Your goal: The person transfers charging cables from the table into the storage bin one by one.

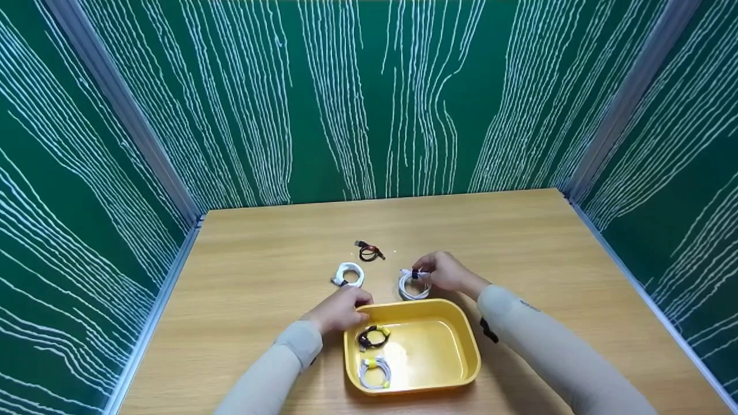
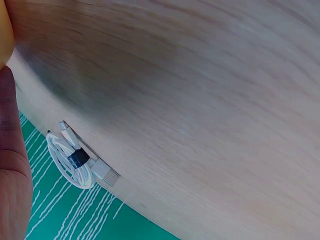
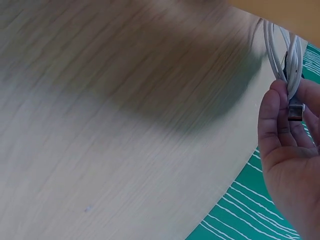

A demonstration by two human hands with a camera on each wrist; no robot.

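My right hand [image 1: 447,271] pinches a coiled white USB cable [image 1: 414,288] with a black tie, just beyond the far edge of a yellow tub [image 1: 470,340]. In the right wrist view, the metal plug [image 3: 295,111] of that cable shows between the fingers. At the tub's far left corner, my left hand [image 1: 341,311] grips the rim. Inside the tub, on its left side, lie a black coiled cable [image 1: 373,338] and a grey-white coiled cable [image 1: 375,373], both with yellow ties. Another white coiled cable [image 1: 349,275] with a black tie lies just past the left hand.
Farther back on the wooden table [image 1: 259,259] rests a small black cable [image 1: 369,251] with a red tie. Green panels [image 1: 380,115] with white wavy lines enclose the table at the back and both sides, joined by grey posts [image 1: 124,104].
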